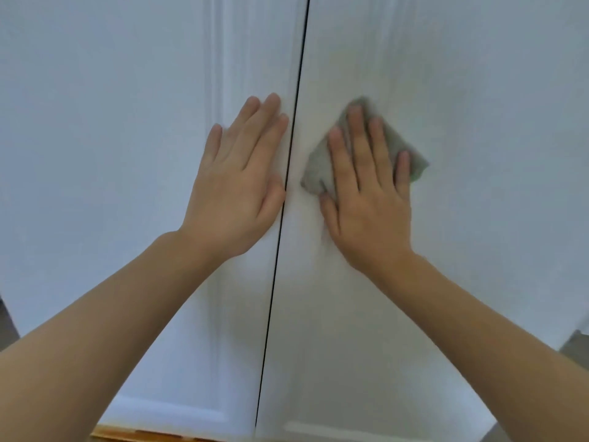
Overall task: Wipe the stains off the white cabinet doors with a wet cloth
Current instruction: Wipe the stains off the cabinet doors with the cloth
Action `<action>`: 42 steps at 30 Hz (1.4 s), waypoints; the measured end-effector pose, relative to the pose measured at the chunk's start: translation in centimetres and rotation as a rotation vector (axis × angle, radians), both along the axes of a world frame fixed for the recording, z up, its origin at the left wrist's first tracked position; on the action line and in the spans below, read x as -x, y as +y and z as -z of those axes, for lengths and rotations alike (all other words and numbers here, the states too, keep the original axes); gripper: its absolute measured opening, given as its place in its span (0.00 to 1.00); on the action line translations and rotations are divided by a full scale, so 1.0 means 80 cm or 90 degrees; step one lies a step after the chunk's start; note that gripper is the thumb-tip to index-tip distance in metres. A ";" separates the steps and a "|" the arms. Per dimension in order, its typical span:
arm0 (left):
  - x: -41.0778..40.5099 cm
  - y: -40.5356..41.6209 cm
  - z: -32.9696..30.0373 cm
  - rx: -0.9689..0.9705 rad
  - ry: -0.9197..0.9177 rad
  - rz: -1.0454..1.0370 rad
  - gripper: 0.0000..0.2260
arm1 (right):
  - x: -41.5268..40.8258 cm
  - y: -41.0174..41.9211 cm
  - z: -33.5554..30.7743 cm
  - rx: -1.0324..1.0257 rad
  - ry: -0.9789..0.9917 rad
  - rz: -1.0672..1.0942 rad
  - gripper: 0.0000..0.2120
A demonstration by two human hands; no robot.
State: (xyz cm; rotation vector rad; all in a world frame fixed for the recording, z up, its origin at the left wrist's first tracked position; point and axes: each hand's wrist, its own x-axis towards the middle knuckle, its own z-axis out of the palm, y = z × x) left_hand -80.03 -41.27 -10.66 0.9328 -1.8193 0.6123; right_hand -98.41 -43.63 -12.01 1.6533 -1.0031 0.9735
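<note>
Head view: 2 white cabinet doors; left hand (237,183) flat, fingers straight, holding nothing, braced on the left door (105,154) beside the seam. Right hand (366,193), fingers spread, presses a grey cloth (318,167) onto the right door (462,250), at 3 o'clock from the left hand. Advice: keep even pressure, overlap strokes; no stains discernible.

Both cabinet doors are white: the left door (111,154) has a cool bluish-white cast, while the right door (478,122) shades to a warmer grey-white toward the centre of the frame. A thin black line (287,186) runs between them from the top to the bottom edge. The cloth (322,167), right of centre, is a plain muted grey-green with no pattern. At the lower left edge a narrow strip (134,433) is orange-brown, like wood.
</note>
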 end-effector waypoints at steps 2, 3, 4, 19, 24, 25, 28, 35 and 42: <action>-0.004 0.001 0.012 -0.004 -0.017 -0.006 0.24 | 0.020 0.007 0.083 -0.062 0.181 0.019 0.30; -0.006 0.002 0.017 -0.001 -0.030 -0.009 0.24 | 0.033 0.010 0.115 -0.085 0.284 0.030 0.33; -0.007 0.003 0.021 -0.002 -0.036 -0.011 0.24 | 0.046 0.013 0.137 -0.106 0.382 0.043 0.35; -0.006 0.004 0.105 -0.024 0.071 -0.011 0.25 | -0.023 -0.005 0.058 0.046 -0.098 0.008 0.25; 0.006 0.004 0.206 -0.014 -0.014 -0.033 0.23 | 0.009 0.017 0.248 -0.101 0.175 0.045 0.30; 0.010 0.005 0.231 -0.022 -0.036 -0.038 0.23 | 0.014 0.019 0.281 -0.113 0.225 0.053 0.31; 0.019 0.005 0.300 -0.069 -0.082 -0.032 0.24 | 0.029 0.027 0.367 -0.191 0.362 0.060 0.38; 0.027 -0.020 0.355 -0.021 -0.081 -0.073 0.29 | 0.033 0.028 0.466 -0.355 0.597 -0.063 0.48; 0.030 -0.039 0.368 0.040 -0.094 -0.099 0.28 | 0.041 0.026 0.517 -0.392 0.677 -0.101 0.34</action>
